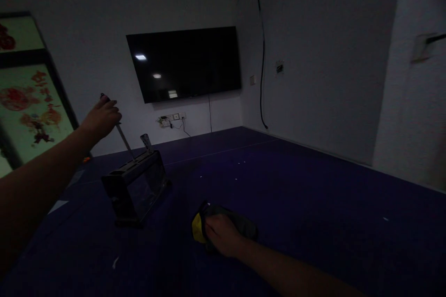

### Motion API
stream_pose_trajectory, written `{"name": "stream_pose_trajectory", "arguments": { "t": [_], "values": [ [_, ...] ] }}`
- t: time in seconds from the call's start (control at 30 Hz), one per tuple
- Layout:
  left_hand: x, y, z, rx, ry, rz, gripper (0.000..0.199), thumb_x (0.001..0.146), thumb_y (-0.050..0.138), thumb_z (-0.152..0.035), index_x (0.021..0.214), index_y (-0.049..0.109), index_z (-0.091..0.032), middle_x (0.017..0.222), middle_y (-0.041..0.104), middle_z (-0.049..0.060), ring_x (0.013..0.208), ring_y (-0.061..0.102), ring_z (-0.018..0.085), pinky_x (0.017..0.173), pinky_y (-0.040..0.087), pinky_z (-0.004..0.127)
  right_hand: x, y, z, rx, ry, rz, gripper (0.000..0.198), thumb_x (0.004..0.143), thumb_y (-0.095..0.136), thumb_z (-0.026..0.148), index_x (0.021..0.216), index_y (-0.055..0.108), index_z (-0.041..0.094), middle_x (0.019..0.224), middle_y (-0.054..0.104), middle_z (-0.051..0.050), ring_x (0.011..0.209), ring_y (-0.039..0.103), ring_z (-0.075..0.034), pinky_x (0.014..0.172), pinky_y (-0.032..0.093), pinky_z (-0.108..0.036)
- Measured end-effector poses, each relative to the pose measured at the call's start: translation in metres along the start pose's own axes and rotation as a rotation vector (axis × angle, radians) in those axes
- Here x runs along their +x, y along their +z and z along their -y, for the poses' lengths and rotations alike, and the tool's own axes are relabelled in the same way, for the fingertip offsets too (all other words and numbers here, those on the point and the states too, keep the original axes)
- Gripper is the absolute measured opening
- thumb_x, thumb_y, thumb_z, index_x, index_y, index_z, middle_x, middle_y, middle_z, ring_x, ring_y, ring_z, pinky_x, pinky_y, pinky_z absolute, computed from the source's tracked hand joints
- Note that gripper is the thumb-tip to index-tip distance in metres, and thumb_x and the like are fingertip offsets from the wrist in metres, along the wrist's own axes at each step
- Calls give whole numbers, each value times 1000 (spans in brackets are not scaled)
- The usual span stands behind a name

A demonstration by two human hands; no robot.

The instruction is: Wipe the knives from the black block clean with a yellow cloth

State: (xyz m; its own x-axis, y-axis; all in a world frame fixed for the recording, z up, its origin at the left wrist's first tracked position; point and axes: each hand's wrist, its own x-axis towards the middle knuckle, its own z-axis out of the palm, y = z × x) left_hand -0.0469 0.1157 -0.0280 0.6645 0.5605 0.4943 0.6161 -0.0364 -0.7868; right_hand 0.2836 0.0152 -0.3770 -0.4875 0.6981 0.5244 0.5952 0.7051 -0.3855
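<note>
My left hand (102, 118) is closed round the dark handle of a long thin metal tool (125, 141); I cannot tell whether its shaft is a rod or a narrow blade. The lower end of the shaft goes into the top of a black knife rack (120, 197) with see-through sides. A second handle (146, 141) sticks up from the far end of this rack. Lower right, my right hand (223, 234) grips a bunched grey and yellow cloth (198, 228) on the dark blue surface (299, 222). The right fingertips are partly hidden in its folds.
Small white scraps (114, 262) lie scattered on the surface, and a pale sheet (58, 206) is at the left. Beyond stands a wall with a television (188, 65), sockets (172, 118) and a hanging black cable (262, 69). A decorated glass door (31, 106) is at the left. The light is dim.
</note>
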Motion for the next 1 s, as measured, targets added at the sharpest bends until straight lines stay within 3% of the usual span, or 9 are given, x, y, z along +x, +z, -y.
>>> {"name": "stream_pose_trajectory", "arguments": {
  "t": [0.13, 0.3, 0.53, 0.83, 1.0],
  "values": [
    [7, 10, -21, -59, 35, 64, 21, 76, 46, -9, 63, 62, -10, 75, 66, 11, 104, 51, 22, 101, 30, 45, 0, 1, 0, -10, 4, 3, 21, 82, 43, 14, 62, 51, 17, 62, 57, -1, 54, 48, -11, 53, 29, -23],
    [-6, 27, -56, -110, 9, 146, 19, 69, 48, -4, 57, 61, -12, 67, 65, 10, 87, 57, 21, 98, 32, 46, 1, -1, 1, -15, -14, 11, 20, 82, 43, 14, 64, 50, 17, 63, 58, -1, 54, 49, -11, 51, 28, -23],
    [-21, 38, -98, -204, -2, 232, 25, 63, 47, -3, 50, 60, -19, 66, 67, 10, 84, 60, 24, 99, 31, 44, 2, -1, 3, -19, -31, 15, 21, 82, 42, 14, 62, 48, 17, 61, 57, -1, 53, 48, -11, 51, 27, -24],
    [-27, 26, -113, -252, -31, 232, 30, 61, 45, -1, 47, 60, -23, 61, 66, 7, 87, 61, 25, 110, 12, 46, 1, -3, 4, -2, -31, 14, 20, 82, 42, 13, 64, 49, 17, 63, 58, -2, 55, 50, -11, 52, 29, -23],
    [-37, 20, -119, -288, -154, 223, 26, 62, 47, -5, 65, 67, -22, 81, 70, 9, 103, 57, 29, 107, 13, 56, 2, -1, 3, 0, -15, 11, 20, 81, 44, 14, 62, 50, 17, 62, 56, -1, 54, 48, -12, 51, 27, -23]
  ]
}}
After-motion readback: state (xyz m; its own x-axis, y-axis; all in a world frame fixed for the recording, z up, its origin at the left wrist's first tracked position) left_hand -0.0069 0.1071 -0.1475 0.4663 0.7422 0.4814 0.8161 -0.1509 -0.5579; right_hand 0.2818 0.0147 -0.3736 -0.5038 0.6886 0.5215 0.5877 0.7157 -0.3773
